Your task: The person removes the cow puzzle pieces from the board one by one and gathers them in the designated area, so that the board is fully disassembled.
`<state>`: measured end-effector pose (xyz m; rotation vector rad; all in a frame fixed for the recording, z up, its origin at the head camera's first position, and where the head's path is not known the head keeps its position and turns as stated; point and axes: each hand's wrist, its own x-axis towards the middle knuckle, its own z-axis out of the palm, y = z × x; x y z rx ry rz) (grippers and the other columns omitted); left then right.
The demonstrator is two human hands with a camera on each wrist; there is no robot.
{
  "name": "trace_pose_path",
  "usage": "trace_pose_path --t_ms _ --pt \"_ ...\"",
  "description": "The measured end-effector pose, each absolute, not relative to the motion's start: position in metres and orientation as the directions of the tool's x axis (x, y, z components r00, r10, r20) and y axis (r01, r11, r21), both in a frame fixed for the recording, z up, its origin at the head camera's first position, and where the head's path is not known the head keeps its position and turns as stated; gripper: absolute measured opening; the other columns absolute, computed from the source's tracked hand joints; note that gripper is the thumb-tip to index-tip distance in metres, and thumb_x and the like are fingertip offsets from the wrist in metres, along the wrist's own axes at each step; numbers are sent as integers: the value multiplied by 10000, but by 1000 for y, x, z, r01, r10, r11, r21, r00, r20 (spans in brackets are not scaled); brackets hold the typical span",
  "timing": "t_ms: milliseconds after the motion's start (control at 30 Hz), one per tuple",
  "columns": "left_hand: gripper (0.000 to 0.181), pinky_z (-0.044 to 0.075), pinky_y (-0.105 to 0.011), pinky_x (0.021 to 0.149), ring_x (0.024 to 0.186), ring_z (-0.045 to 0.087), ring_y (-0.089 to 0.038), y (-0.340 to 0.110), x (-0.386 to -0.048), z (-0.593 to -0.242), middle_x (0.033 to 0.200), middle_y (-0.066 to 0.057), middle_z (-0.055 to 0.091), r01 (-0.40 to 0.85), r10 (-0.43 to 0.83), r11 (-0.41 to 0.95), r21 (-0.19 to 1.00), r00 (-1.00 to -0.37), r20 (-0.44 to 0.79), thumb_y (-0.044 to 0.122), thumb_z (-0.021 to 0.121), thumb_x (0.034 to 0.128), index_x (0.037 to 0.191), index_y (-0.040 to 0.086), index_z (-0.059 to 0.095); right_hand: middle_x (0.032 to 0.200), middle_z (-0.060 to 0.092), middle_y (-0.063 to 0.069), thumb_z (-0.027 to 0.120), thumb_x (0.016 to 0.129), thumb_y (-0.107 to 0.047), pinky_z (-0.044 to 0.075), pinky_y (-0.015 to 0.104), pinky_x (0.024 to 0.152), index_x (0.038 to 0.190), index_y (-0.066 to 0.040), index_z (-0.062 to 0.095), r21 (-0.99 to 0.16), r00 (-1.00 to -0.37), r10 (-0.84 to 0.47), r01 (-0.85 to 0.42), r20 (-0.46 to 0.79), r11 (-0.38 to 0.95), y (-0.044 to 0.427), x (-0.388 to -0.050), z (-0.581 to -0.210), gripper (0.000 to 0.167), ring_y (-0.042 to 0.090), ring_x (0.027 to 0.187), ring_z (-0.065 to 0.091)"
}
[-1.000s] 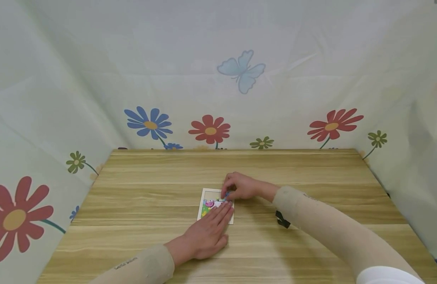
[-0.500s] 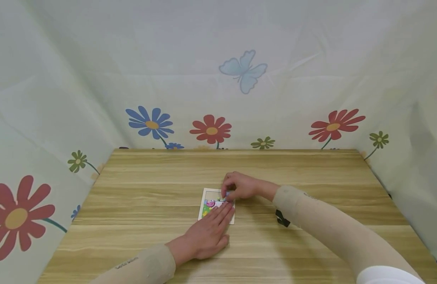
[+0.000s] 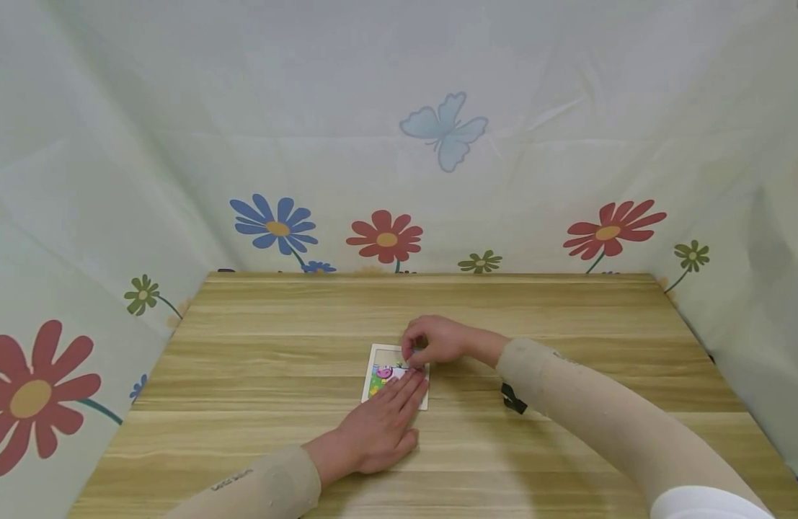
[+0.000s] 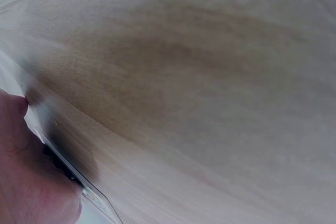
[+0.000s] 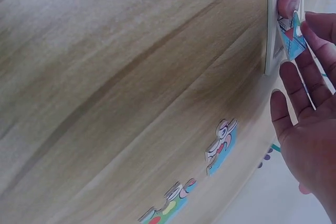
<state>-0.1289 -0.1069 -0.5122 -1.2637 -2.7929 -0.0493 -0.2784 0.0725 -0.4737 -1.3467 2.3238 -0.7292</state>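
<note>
In the head view a small white-framed jigsaw puzzle tray (image 3: 369,378) lies mid-table, showing part of a pink-nosed cow picture. My left hand (image 3: 378,427) rests flat over its lower right part, fingers straight, hiding much of the picture. At the tray's upper right corner is my right hand (image 3: 439,339), its thumb and fingers bent together. The right wrist view shows it pinching a blue and red puzzle piece (image 5: 292,41) against the tray, beside the left fingertips. How far the piece sits in the tray cannot be told.
Two loose puzzle pieces lie on the table in the right wrist view, one mostly blue (image 5: 221,147) and one mostly green (image 5: 169,204). A dark object (image 3: 513,398) shows beneath the right forearm. Flower-printed cloth (image 3: 502,180) borders the wooden table (image 3: 275,310).
The right hand shifts very slightly at the tray's corner, and less of the blue piece shows under its fingers. My left hand stays in place on the tray.
</note>
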Motion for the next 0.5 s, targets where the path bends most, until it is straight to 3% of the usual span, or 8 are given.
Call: trace_pose_path --t_ms 233,500 --pt "670 210 -420 1123 1422 129 -294 -107 -129 -514 1549 -181 157 752 750 659 -1 -657 78 349 380 964 1487 -27 194 940 643 39 706 840 -115 494 347 788 1049 -102 679 -649 -512 -855 -626 -76 433 73 -277 -470 211 211 855 564" --pt "675 217 -428 1120 1425 112 -294 -107 -129 -514 1556 -179 124 748 746 664 -1 -663 68 359 376 966 1490 -21 187 918 643 -50 697 863 -163 489 236 768 1006 -140 685 -618 -544 -833 -621 -104 482 74 -279 -471 145 100 818 562"
